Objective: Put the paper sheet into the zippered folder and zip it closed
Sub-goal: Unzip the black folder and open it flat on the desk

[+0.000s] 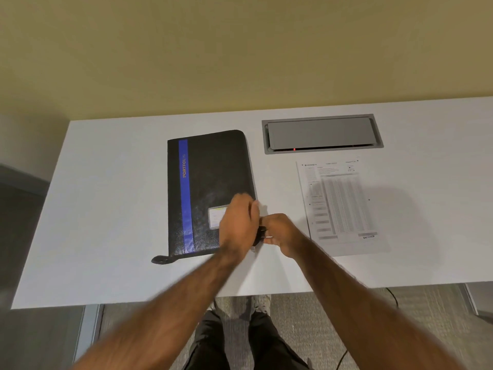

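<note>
1. On the white worktop (106, 209) lay one black zippered folder (213, 166) with a blue stripe, flat and apparently shut.
2. Right of the folder and well apart from it lay one paper sheet (341, 204), printed side up and not yet inside. A careless forearm sweep could probably slide it off the near edge.
3. Right of the folder's far corner sat one grey cable hatch (320, 133), beyond the sheet.
4. Two hands met at the folder's right edge, close to its near corner. The left hand (237, 225) lay over that edge, blurred and with its fingers hidden, so I cannot tell whether it gripped anything.
5. The right hand (280, 231) pinched one small dark zip pull (262, 234) just beside that edge. If the left hand failed to pin the cover, a tug would likely drag the whole folder or jam the slider at the corner bend.
</note>
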Action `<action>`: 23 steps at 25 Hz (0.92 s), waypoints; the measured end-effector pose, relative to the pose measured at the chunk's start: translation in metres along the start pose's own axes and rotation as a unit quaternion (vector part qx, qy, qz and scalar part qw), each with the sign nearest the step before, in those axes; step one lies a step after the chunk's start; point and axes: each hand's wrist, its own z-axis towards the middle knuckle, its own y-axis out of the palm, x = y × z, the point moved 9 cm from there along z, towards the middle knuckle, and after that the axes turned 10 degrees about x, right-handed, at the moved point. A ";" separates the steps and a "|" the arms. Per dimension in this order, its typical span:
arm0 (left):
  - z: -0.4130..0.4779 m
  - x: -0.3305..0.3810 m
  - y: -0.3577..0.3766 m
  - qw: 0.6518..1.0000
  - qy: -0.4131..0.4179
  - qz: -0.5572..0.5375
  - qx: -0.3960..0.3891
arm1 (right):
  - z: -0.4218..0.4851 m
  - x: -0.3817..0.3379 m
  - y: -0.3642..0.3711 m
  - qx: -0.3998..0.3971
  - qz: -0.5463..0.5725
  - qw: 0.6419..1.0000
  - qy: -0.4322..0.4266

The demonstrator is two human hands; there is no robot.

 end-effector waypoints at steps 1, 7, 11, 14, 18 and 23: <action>-0.029 -0.023 0.002 0.994 -0.087 -0.059 0.004 | 0.001 0.000 0.001 0.000 0.001 1.000 0.008; -0.150 -0.093 0.055 0.864 -0.458 -0.208 -0.026 | -0.003 -0.001 0.005 -0.034 0.009 0.999 0.027; -0.142 -0.094 0.066 0.804 -0.524 -0.274 0.060 | -0.002 0.001 0.006 -0.032 0.001 0.999 0.021; -0.137 -0.092 0.069 0.795 -0.540 -0.267 0.069 | 0.000 0.001 0.006 -0.026 0.002 1.000 0.012; -0.133 -0.091 0.071 0.778 -0.548 -0.296 0.084 | -0.001 -0.001 0.007 -0.029 0.003 1.000 0.012; -0.128 -0.090 0.070 0.810 -0.509 -0.283 0.067 | -0.001 -0.001 0.006 -0.026 0.002 1.000 0.009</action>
